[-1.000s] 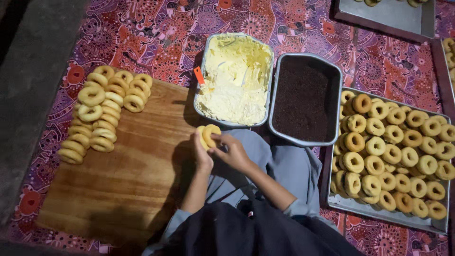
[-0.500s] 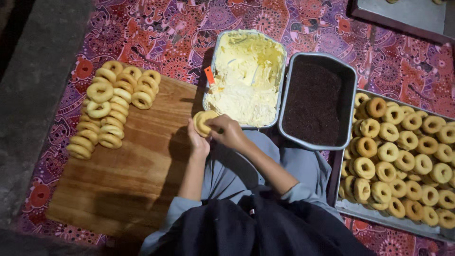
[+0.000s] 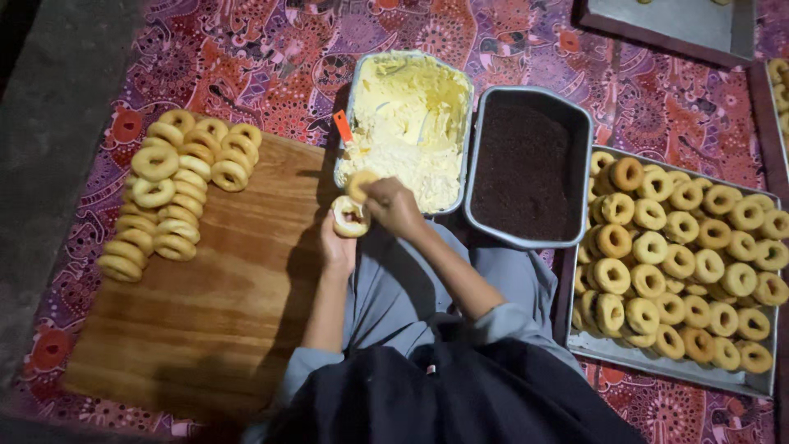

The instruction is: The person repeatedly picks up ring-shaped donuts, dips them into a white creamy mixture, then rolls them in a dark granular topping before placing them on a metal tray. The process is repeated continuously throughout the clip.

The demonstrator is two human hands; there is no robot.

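Ring biscuit [image 3: 350, 217]; pale, round, creamed.

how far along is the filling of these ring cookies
Done: a modest pile of rings lies on the wooden board. In hand: left hand holds one ring; right hand works beside the cream tub. Left: a nearly full tray.

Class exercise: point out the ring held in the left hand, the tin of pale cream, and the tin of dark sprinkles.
ring [image 3: 348, 219]: head view, on its pale rim.
tin of pale cream [image 3: 408, 115]: head view, on the cream surface.
tin of dark sprinkles [image 3: 527, 168]: head view, on the dark filling's middle.
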